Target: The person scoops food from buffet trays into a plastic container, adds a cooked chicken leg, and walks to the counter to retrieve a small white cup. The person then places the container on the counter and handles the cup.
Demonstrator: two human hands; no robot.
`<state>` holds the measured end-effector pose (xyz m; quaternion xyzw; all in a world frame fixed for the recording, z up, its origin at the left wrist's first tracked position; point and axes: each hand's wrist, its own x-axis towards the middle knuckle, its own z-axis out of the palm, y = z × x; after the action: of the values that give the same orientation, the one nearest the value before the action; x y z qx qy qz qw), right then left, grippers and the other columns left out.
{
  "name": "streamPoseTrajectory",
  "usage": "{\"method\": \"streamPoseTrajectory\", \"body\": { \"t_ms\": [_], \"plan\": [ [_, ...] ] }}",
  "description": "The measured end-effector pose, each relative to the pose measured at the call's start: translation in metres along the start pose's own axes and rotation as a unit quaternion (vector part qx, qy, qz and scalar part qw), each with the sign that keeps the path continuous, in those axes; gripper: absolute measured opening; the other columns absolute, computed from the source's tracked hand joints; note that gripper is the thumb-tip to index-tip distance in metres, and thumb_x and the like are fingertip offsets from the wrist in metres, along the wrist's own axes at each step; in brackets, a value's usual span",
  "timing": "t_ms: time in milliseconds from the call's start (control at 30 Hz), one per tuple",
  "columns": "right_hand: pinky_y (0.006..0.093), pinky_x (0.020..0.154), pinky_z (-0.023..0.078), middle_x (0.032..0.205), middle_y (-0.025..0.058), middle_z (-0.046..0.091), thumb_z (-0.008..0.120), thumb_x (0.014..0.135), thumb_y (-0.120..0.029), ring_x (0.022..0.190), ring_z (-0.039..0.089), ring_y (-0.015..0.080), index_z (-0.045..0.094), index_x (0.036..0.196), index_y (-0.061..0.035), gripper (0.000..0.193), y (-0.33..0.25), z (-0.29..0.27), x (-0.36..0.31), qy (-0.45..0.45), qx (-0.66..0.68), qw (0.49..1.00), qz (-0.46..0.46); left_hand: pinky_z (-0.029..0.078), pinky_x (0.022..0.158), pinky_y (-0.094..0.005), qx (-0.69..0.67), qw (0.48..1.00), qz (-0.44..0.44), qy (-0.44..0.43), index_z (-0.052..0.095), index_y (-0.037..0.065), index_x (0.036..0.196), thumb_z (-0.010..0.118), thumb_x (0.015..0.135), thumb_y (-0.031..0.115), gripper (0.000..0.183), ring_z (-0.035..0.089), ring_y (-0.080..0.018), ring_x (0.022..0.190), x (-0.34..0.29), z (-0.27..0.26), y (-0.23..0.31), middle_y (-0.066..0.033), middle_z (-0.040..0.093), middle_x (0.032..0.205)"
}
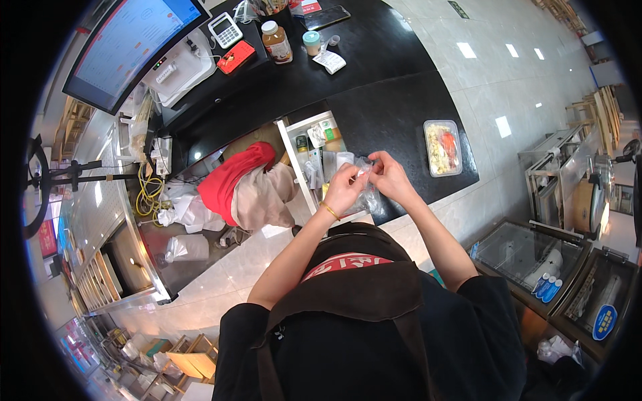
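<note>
My left hand (343, 192), with a yellow bangle at its wrist, pinches a crumpled clear plastic bag (370, 198). On the bag's other side, the fingers of my right hand (392, 178) are closed on it too. Both hands are close together over the right edge of an open white drawer (289, 139), beside the black counter. Small packets, a can and white items lie in the drawer. To the right of my hands, a clear lidded food container (443, 148) with pale yellow and red food sits on the counter.
The black counter (374, 100) carries a brown-filled jar (277, 43), a small teal-lidded tub (311, 43), a paper slip (330, 61), a card terminal (225, 31) and a monitor (134, 50). Left of the drawer lie red and beige cloths (234, 180). Glass-topped freezers (528, 260) stand at right.
</note>
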<state>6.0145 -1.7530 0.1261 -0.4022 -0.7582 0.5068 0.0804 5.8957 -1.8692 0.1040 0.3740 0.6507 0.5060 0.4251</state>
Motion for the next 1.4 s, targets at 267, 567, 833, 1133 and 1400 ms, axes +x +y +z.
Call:
{"method": "streamPoseTrajectory", "body": {
  "t_ms": [267,567,833,1133,1400],
  "plan": [
    [0.0428,0.071,0.051,0.081,0.0164,0.066,0.058,0.08,-0.014,0.078,0.064,0.0344,0.066,0.09,-0.0089,0.014,0.035,0.001,0.04,0.102,-0.115,0.986,-0.07,0.036,0.055,-0.023,-0.066,0.995,-0.039,-0.058,0.054,0.001,0.07,0.056,0.093,0.022,0.032,0.041,-0.0036,0.062,-0.019,0.005,0.04,0.0041,0.049,0.065],
    [0.0374,0.068,0.052,0.08,0.0136,0.068,0.062,0.08,-0.017,0.076,0.067,0.0293,0.069,0.086,-0.0067,0.014,0.023,-0.058,0.069,0.076,-0.053,0.995,-0.037,0.032,0.053,-0.0265,-0.378,0.917,-0.125,0.027,0.047,0.007,0.067,0.05,0.096,0.018,0.031,0.035,-0.0106,0.053,-0.052,-0.01,0.018,0.0014,0.038,0.059],
    [0.0371,0.095,0.043,0.12,0.0156,0.053,0.072,0.068,-0.016,0.11,0.051,0.0333,0.057,0.116,-0.0061,0.051,-0.008,0.037,-0.012,-0.207,-0.226,0.943,-0.13,0.033,0.055,-0.0287,-0.479,0.872,-0.09,0.047,0.042,0.007,0.064,0.048,0.097,0.024,0.037,0.036,-0.0145,0.053,-0.038,-0.042,-0.013,-0.0006,0.036,0.056],
    [0.0349,0.101,0.039,0.128,0.0187,0.053,0.069,0.072,-0.018,0.117,0.051,0.0249,0.046,0.134,-0.0045,0.068,0.005,0.085,0.007,-0.348,0.082,0.933,-0.032,0.026,0.056,-0.0298,-0.631,0.769,-0.071,-0.072,0.03,0.013,0.056,0.038,0.099,0.032,0.047,0.029,-0.0134,0.048,-0.046,-0.072,-0.003,0.0009,0.027,0.05],
    [0.0271,0.086,0.046,0.109,0.0099,0.065,0.065,0.077,-0.011,0.096,0.059,0.0132,0.056,0.124,0.0007,0.049,-0.027,0.047,-0.009,-0.277,0.16,0.947,0.008,0.042,0.067,-0.0306,-0.433,0.889,-0.097,0.113,0.055,0.004,0.076,0.049,0.093,0.018,0.022,0.052,-0.0179,0.066,-0.058,-0.122,-0.008,-0.0061,0.051,0.066]
  ]
}}
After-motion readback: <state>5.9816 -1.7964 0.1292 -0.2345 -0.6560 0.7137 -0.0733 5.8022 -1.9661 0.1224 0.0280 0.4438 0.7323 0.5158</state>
